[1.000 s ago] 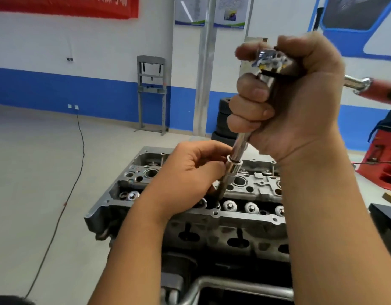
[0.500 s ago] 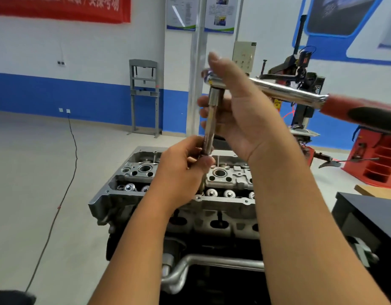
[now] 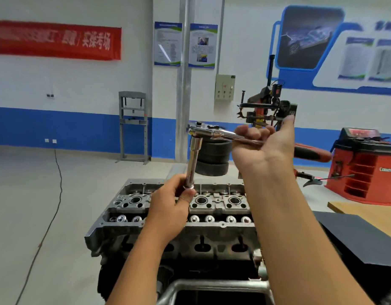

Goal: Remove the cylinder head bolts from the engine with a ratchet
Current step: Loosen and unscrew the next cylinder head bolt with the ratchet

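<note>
A grey cylinder head [image 3: 214,203] sits on the engine in front of me, with round wells and shiny valve caps along its top. Held above it is a chrome ratchet [image 3: 214,134] with a red and black handle, a long socket extension [image 3: 194,164] hanging from its head. My right hand [image 3: 265,148] grips the ratchet's chrome shaft, palm toward me. My left hand [image 3: 170,205] pinches the lower end of the extension just above the head. Any bolt at that end is hidden by my fingers.
A black mat [image 3: 353,238] lies on a wooden bench [image 3: 370,214] at the right. Stacked tyres [image 3: 214,159], a red tyre machine [image 3: 267,111] and a red cabinet [image 3: 366,170] stand behind. A cable [image 3: 55,194] runs across the floor at left. A metal frame tube [image 3: 212,285] crosses below.
The ratchet and extension have lifted up out of the cylinder head. My right hand has slid from the ratchet's head back along its shaft. My left hand has stayed on the extension's lower end.
</note>
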Demonstrator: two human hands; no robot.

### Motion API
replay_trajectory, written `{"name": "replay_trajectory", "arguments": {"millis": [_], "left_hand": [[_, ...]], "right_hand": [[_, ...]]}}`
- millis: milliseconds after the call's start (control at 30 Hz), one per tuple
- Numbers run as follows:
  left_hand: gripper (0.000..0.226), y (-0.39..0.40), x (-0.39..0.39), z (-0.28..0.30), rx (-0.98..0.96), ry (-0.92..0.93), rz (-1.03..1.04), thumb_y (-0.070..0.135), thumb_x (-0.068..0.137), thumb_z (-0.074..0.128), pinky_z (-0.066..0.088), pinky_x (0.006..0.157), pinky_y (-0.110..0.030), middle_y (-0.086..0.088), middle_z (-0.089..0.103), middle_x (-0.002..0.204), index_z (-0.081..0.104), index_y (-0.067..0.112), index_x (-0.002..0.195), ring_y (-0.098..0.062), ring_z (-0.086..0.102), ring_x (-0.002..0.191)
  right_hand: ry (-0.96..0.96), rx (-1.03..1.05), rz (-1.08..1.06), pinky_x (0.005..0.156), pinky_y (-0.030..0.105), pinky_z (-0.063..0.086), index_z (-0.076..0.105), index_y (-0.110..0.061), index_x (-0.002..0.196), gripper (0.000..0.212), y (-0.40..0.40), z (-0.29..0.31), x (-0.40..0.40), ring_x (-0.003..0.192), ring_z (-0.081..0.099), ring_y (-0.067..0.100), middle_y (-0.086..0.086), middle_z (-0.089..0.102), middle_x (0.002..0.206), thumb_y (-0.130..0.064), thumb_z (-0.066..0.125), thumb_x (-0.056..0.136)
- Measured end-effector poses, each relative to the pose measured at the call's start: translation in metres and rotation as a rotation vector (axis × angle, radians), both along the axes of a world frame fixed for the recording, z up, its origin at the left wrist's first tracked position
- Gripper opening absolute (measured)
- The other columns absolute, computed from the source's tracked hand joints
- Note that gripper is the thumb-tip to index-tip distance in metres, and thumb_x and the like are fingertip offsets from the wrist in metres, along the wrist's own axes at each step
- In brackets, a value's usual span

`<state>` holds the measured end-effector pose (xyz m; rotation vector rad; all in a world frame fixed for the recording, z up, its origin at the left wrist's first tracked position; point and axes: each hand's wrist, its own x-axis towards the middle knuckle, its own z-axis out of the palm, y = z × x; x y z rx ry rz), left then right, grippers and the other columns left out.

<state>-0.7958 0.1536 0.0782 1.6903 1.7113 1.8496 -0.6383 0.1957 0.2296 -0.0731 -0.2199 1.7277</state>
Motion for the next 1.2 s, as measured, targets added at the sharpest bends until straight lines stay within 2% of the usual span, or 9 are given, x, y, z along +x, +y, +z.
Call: {"name": "replay_trajectory", "arguments": {"millis": [100,200,333,433,533,633,800,1033,1200], "left_hand": [[0.012,-0.002,0.006,0.004,0.026,-0.05,-0.045,0.037,0.099,0.062,0.056,0.069,-0.044,-0.003,0.066,0.079,0.062,0.032,0.089,-0.014,0.059,0.067],[0.054,-0.004,0.012,0.035,0.051,-0.128,-0.093,0.07,0.082,0.061,0.06,0.079,-0.049,-0.012,0.069,0.083,0.063,0.017,0.091,-0.027,0.069,0.079],[0.053,-0.001,0.008,0.093,0.224,-0.559,-0.258,0.075,0.085,0.063,0.046,0.05,-0.029,-0.001,0.05,0.06,0.059,0.024,0.071,-0.016,0.049,0.05],[0.052,0.009,0.016,0.108,0.189,-0.641,-0.18,0.067,0.093,0.06,0.035,0.045,-0.028,0.007,0.041,0.053,0.052,0.023,0.067,-0.011,0.039,0.046],[0.037,0.022,0.027,0.112,0.168,-0.555,-0.082,0.05,0.098,0.063,0.049,0.053,-0.033,0.008,0.058,0.059,0.059,0.021,0.076,-0.01,0.055,0.054],[0.027,0.027,0.033,0.116,0.131,-0.427,-0.013,0.043,0.099,0.063,0.045,0.055,-0.024,0.007,0.062,0.069,0.061,0.019,0.087,-0.006,0.053,0.056],[0.044,0.012,0.035,0.122,-0.049,-0.509,-0.25,0.053,0.093,0.059,0.029,0.039,-0.016,0.013,0.039,0.042,0.047,0.023,0.063,-0.006,0.035,0.031],[0.047,0.0,0.037,0.115,0.013,-0.503,-0.296,0.06,0.092,0.061,0.02,0.043,-0.024,0.006,0.031,0.057,0.044,0.026,0.064,-0.01,0.023,0.042],[0.043,-0.004,0.04,0.115,0.023,-0.516,-0.284,0.053,0.095,0.064,0.032,0.035,-0.012,0.016,0.043,0.041,0.05,0.023,0.067,-0.001,0.04,0.03]], "right_hand": [[-0.125,0.118,0.031,0.048,0.023,0.044,0.045,-0.017,0.078,0.032,-0.002,0.004,-0.01,0.035,0.027,0.012,-0.007,0.029,0.047,-0.028,0.059,0.105],[-0.258,0.136,0.041,0.046,0.025,0.047,0.049,-0.014,0.081,0.025,-0.006,0.015,-0.027,0.036,0.033,0.011,-0.005,0.035,0.048,-0.018,0.06,0.103],[-0.588,0.094,0.129,0.078,0.037,0.063,0.059,-0.004,0.112,0.044,-0.024,0.016,-0.045,0.073,0.067,0.019,0.008,0.067,0.091,-0.042,0.073,0.094],[-0.857,0.172,0.155,0.077,0.043,0.062,0.065,-0.007,0.103,0.045,-0.052,-0.002,-0.038,0.076,0.066,0.024,0.009,0.066,0.086,-0.051,0.069,0.093],[-1.136,0.874,-0.597,0.066,0.041,0.054,0.062,-0.017,0.073,0.024,-0.077,-0.017,-0.014,0.062,0.056,0.019,-0.003,0.058,0.062,-0.035,0.066,0.088],[-1.573,1.323,-1.524,0.071,0.04,0.043,0.063,-0.019,0.085,0.028,-0.059,0.0,0.014,0.078,0.057,0.029,-0.001,0.062,0.079,-0.046,0.057,0.09],[-2.431,0.991,-1.07,0.067,0.039,0.044,0.057,-0.021,0.077,0.07,0.003,0.004,0.04,0.076,0.06,0.031,0.005,0.06,0.078,-0.069,0.012,0.102],[-2.319,0.97,-1.63,0.051,0.026,0.022,0.059,-0.017,0.066,0.087,0.022,-0.011,0.035,0.051,0.049,0.026,0.002,0.056,0.059,-0.07,-0.002,0.097],[-2.223,0.941,-1.747,0.059,0.032,0.03,0.068,-0.012,0.072,0.085,0.025,-0.016,0.032,0.051,0.046,0.027,0.006,0.047,0.056,-0.064,0.006,0.1]]}}
